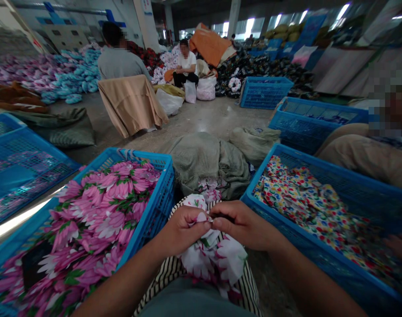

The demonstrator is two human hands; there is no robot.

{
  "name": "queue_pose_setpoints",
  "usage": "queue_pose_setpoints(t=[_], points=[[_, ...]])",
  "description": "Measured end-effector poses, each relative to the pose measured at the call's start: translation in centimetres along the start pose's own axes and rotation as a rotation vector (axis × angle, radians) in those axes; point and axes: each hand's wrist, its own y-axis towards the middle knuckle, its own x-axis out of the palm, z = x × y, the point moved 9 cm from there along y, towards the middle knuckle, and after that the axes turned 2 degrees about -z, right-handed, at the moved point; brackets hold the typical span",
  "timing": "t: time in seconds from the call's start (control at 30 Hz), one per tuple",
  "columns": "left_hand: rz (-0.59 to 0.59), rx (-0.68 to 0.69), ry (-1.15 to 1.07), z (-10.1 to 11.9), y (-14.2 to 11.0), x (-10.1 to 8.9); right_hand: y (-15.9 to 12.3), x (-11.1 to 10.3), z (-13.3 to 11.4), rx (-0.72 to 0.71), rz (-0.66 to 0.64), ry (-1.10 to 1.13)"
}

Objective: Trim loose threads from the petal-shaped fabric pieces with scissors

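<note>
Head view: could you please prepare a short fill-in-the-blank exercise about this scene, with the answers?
1. The crate holding pink pieces is coloured ____.
2. The left hand and right hand hold fabric that is mostly ____.
3. The multicoloured pieces lie to the ____ of both hands.
Missing words: blue; white; right.

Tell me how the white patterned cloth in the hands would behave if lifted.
The white patterned cloth is probably floppy: it lies in loose folds over striped fabric. It seems light: the left hand and right hand merely pinch it.
</note>
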Motion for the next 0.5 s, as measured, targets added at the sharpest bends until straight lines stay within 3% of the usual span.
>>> queue_pose_setpoints(t=[0.23, 0.5], points=[[-0.085, -0.112, -0.083, -0.5, -0.1, 0.7, 0.1, 0.8, 0.1, -0.032, -0.140, 0.157], [-0.110, -0.171, -0.175, -0.9, 0.0, 1.1, -0.4, 1.7, 0.6, 0.024, -0.302, 0.381]])
